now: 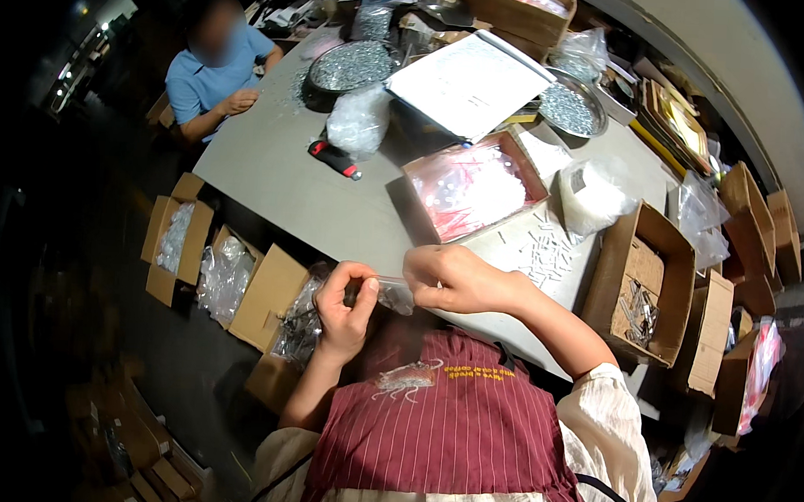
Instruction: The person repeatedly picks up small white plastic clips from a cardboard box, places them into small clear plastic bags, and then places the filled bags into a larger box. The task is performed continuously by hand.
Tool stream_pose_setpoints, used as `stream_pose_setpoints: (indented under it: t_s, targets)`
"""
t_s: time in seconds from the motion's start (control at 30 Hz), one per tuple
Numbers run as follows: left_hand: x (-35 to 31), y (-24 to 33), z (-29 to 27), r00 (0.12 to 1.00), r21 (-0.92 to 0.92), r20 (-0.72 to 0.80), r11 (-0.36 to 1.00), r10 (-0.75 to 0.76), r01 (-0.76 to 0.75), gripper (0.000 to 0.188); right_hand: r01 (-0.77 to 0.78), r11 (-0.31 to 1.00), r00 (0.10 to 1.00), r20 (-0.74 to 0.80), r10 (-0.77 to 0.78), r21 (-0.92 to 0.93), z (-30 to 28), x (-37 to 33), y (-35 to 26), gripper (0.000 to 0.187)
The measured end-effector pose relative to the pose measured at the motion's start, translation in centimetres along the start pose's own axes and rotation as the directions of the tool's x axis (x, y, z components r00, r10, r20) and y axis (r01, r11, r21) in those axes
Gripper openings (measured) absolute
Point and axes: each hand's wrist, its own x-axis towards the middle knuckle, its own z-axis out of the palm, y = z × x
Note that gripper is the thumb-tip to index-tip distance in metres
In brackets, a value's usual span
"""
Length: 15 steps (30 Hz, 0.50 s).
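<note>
At the left of the frame, opened brown cardboard cartons (274, 297) are seen, packed with bundled clear plastic bags (225, 281). Near the centre, by the near edge of the grey worktop (280, 160), a small clear plastic bag with a reddish upper edge (394, 295) is held up between the left hand (344, 309) and the right hand (455, 276). By its look, the film should be light, limp and rather slippery, easily creased but hardly fragile; it is best taken by the corners of its upper edge. Its left corner is pinched between thumb and forefinger of the left hand, with no gap left. Its right end is gripped by the curled fingers of the right hand, their tips partly hidden. Farther right, small whitish strips (547, 254) are scattered beside a deep brown cardboard box holding metal pieces (645, 262).
</note>
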Motion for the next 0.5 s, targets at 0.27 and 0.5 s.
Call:
stream_pose_setpoints:
  t_s: [0.27,0.5]
  targets:
    - [-2.4,-2.3,-2.9,0.983,-0.046,-0.109,0.988,-0.151,0.146,0.007,-0.051,0.993,0.996,0.084,0.043,0.102,1.9,3.4,2.0,0.019]
    - [-3.3,-7.2,-8.0,0.948,0.352,-0.294,0.908,-0.124,0.228,0.013,-0.458,0.736,0.803,-0.587,0.102,-0.499,-4.3,0.5,16.4,0.032]
